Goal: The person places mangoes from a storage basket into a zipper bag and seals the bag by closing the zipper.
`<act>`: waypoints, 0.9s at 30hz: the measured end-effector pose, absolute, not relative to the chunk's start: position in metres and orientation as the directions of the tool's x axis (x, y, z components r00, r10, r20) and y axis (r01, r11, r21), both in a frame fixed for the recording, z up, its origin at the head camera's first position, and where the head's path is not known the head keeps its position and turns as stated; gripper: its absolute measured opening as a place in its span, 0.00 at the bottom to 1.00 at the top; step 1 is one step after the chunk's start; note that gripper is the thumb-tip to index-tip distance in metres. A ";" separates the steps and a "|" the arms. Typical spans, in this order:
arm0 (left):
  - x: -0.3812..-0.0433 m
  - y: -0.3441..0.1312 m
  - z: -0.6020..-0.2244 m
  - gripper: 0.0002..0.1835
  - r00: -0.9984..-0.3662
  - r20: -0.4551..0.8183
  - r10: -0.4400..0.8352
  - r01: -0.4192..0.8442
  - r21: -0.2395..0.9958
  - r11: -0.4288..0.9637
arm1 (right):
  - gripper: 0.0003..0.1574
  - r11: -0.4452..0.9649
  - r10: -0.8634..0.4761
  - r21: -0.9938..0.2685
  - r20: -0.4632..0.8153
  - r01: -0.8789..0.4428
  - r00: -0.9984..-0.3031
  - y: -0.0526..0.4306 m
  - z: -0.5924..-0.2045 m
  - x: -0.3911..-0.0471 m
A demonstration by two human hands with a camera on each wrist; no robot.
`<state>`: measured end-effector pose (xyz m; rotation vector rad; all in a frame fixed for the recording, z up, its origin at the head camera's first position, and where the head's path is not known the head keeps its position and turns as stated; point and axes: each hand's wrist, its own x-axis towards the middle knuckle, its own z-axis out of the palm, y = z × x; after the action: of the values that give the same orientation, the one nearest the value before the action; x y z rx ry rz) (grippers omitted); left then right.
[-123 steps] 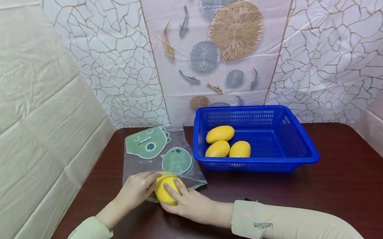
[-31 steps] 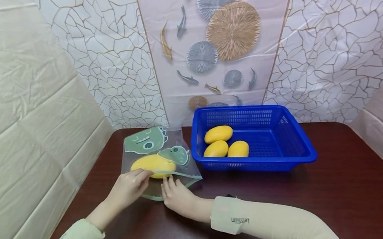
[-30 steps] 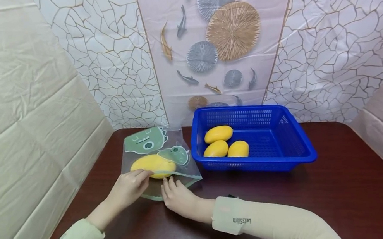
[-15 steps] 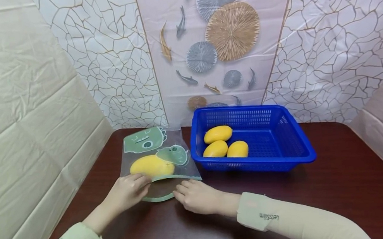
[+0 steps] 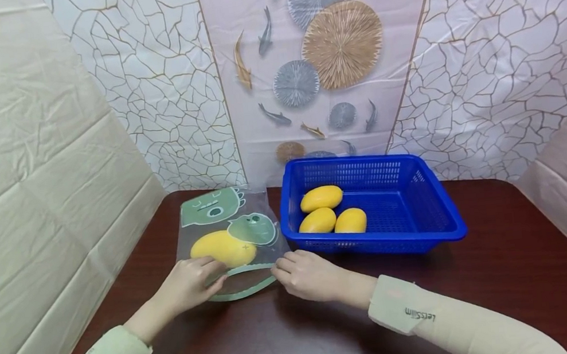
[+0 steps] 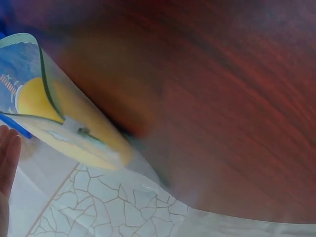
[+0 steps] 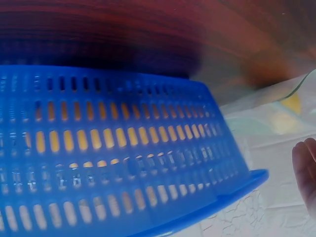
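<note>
Presumably to hold the bag [image 5: 254,229] gaping, the left hand [image 5: 189,282] rests loosely at its mouth, one yellow fruit [image 5: 220,249] lies inside, and whether the right hand [image 5: 308,274] grips its right corner, I cannot tell.

The bagged yellow fruit [image 5: 218,249] is partly covered by a green print [image 5: 254,229] and the left grip [image 5: 187,283], and the near right corner of the bag [image 5: 268,253] is hidden by the right grip [image 5: 304,276]. In the right wrist view the basket [image 7: 113,97] gets chopped by the edge, its yellow contents [image 7: 132,136] too blurry to be counted tbh.
</note>
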<state>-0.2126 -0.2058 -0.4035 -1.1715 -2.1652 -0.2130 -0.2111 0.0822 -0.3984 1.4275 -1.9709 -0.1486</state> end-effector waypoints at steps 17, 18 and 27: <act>-0.219 -0.191 -0.392 0.11 -0.425 0.596 0.681 0.774 -0.151 0.614 | 0.14 0.482 -0.825 0.361 0.494 -0.798 -0.274 0.119 -0.378 -0.220; -0.219 -0.189 -0.392 0.12 -0.431 0.590 0.682 0.774 -0.147 0.616 | 0.14 0.484 -0.825 0.359 0.492 -0.798 -0.278 0.120 -0.377 -0.220; -0.223 -0.180 -0.383 0.12 -0.421 0.564 0.710 0.780 -0.174 0.600 | 0.13 0.503 -0.827 0.360 0.466 -0.786 -0.316 0.135 -0.376 -0.215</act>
<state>-0.2234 -0.1798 -0.3831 -1.1735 -2.2261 -0.1521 -0.2151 0.1346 -0.3760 1.3151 -2.1433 -0.0880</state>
